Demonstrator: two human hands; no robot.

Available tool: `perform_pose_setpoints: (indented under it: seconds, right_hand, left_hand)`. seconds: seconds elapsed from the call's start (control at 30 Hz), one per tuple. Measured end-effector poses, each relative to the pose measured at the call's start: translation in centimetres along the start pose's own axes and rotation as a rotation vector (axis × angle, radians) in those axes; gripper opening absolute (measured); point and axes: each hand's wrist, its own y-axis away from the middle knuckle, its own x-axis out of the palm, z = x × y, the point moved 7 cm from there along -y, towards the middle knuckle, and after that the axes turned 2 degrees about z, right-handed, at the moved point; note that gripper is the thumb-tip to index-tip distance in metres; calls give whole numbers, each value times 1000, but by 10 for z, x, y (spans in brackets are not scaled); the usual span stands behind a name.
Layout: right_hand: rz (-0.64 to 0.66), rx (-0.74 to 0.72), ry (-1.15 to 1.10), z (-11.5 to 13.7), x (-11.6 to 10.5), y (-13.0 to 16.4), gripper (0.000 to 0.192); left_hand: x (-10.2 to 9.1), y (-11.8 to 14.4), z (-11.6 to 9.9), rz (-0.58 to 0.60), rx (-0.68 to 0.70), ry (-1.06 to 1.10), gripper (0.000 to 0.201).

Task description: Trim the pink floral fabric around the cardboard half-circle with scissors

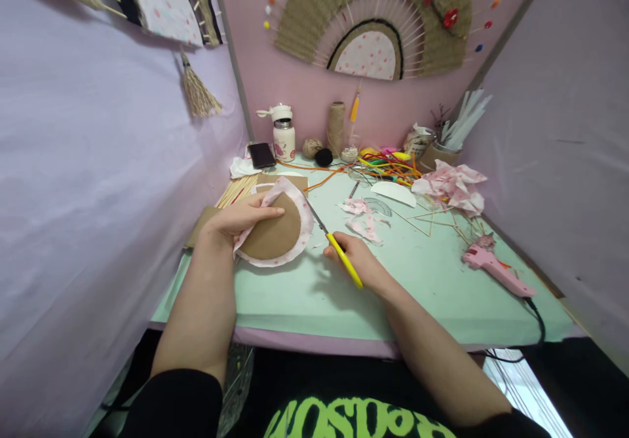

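The left hand (240, 219) presses flat on a half-round piece of brown card (272, 232), fingers spread across its near-left part and thumb reaching toward the middle, pinning it and the pink-spotted white fabric (299, 209) under it at the left of the mint-green desk (295, 294). The right hand (356, 261) is clenched around the yellow handles of a pair of scissors (337, 248), just right of the card. The scissors' long axis runs from the near right up to the far left, and the dark blades meet the fabric border at the card's far-right rim. The card thus lies left of the cutting hand, touching the blade tips, while the holding hand sits directly on it.

The card is semicircular, plain brown and flat; the fabric shows as an uneven border around its curved edge, wider at the far side.

Further right on the desk lie fabric scraps (363, 222), a crumpled heap of the same cloth (452, 186), thin wooden sticks (432, 219) and a pink glue gun (494, 264) with a black cord. Along the far edge stand a white flask (284, 135), a dark phone (261, 155), a spool of twine (337, 127) and a tangle of coloured cords (388, 163). A burlap fan decoration (378, 22) hangs on the pink back wall.
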Motion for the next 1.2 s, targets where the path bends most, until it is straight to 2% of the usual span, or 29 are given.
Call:
perform_pose_setpoints:
  seconds: [0.33,0.67,0.9,1.2]
  right_hand:
    - [-26,29,24,-6,-2,-3,35]
    - [-27,19,32,-3,-3,-1,33]
    - [18,16,60,5,-1,2,31]
    - [5,6,49,7,-2,3,32]
  left_hand:
    - [1,1,1,13,-11,31,44]
    - [1,1,-1,9,-8,8,43]
    - [0,-1,1,15,-15,2,47]
    - [3,0,2,69,13,-16,46]
